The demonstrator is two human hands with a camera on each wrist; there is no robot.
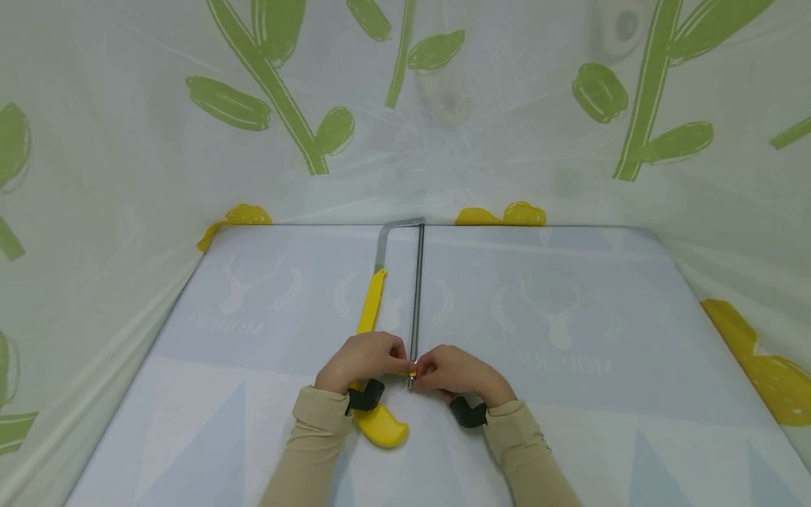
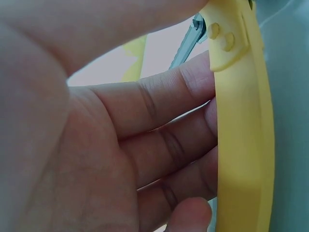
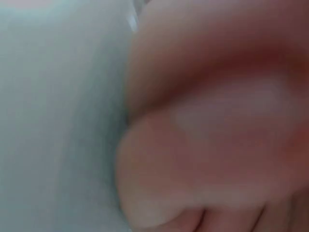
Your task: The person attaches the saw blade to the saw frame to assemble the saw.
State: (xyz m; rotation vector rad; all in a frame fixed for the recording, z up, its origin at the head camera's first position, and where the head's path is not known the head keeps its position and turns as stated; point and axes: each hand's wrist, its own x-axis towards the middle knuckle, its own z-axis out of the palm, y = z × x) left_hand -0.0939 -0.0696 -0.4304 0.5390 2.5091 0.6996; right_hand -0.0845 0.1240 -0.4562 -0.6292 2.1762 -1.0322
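A hacksaw point(image 1: 371, 303) with a yellow handle and a grey metal front bow lies on the table, its bow pointing to the far edge. The blade point(image 1: 418, 289) runs along its right side. My left hand point(image 1: 369, 358) grips the saw near the blade's near end. In the left wrist view its curled fingers point(image 2: 159, 104) meet the yellow handle point(image 2: 244, 145). From the other side my right hand point(image 1: 457, 370) pinches the small metal fitting point(image 1: 411, 383) at that blade end. The right wrist view is blurred by the close curled fingers point(image 3: 193, 159), which hide the fitting.
A pale patterned cloth point(image 1: 570, 394) covers the table. Behind it and at the sides hangs a white sheet point(image 1: 507, 141) printed with green leaves and yellow shapes. The saw's bow reaches the table's far edge. Black wrist mounts point(image 1: 467, 411) sit under both wrists.
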